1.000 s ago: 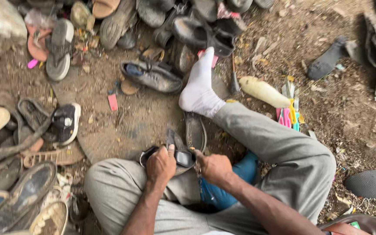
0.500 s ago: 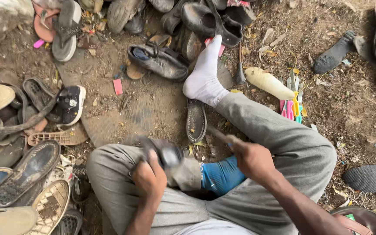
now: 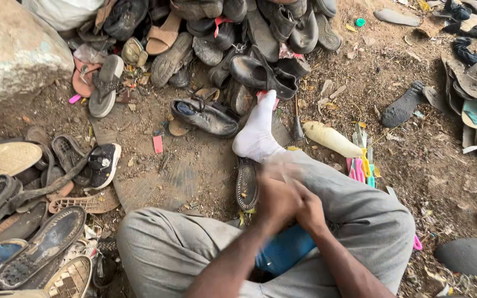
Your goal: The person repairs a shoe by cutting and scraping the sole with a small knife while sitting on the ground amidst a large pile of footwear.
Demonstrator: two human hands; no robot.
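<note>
Where hands (image 3: 288, 198) blur (together), dirt (image 3: 194, 165) lies open.

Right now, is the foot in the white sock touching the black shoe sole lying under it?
Cannot tell. In the head view the white sock meets the top of the black sole in the picture, but blurred hands and the overlap hide whether the heel rests on it.

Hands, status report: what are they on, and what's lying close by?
Left hand and right hand together over the lap, blurred; grip unclear. Shoe sole on the dirt just beyond them. White-socked foot alongside.
</note>
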